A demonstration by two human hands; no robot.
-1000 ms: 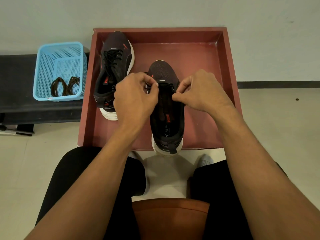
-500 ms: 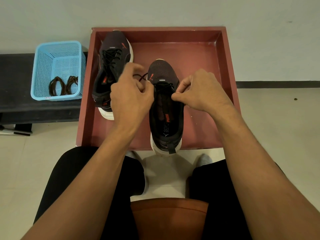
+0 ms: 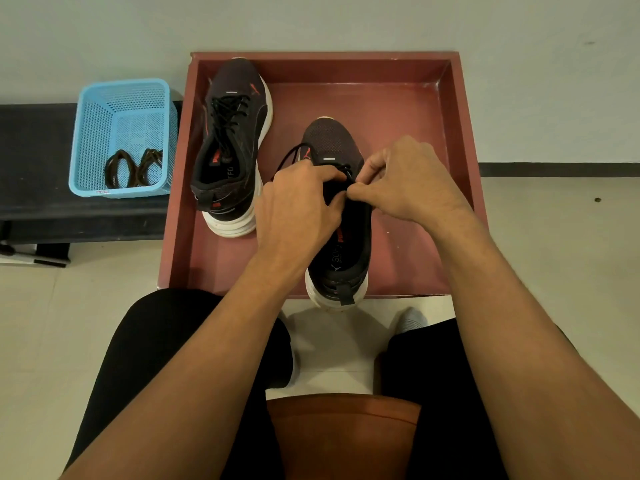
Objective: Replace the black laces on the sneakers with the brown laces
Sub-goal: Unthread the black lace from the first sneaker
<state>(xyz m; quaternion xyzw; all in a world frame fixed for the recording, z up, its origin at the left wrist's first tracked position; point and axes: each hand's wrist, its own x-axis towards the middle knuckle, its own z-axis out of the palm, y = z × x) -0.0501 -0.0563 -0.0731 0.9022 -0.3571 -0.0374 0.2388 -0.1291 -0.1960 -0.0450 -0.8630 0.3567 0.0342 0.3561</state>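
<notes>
The square red-brown tray (image 3: 460, 133), smooth and with low walls, holds two dark mesh sneakers with white soles: the laced sneaker (image 3: 232, 147) at 10 o'clock in it, and the near sneaker (image 3: 329, 140) in the middle, its heel over the 6 o'clock wall. At 9 o'clock from the tray, on the dark surface (image 3: 34, 150), a light blue perforated plastic basket (image 3: 93, 133) contains the brown laces (image 3: 133, 168), coiled in two bundles. Over the near sneaker, the left hand (image 3: 298, 209), fingers curled, pinches the thin black lace (image 3: 291, 154), which loops out toward 11 o'clock, and the right hand (image 3: 412, 181) pinches it at the eyelets between thumb and forefinger.
</notes>
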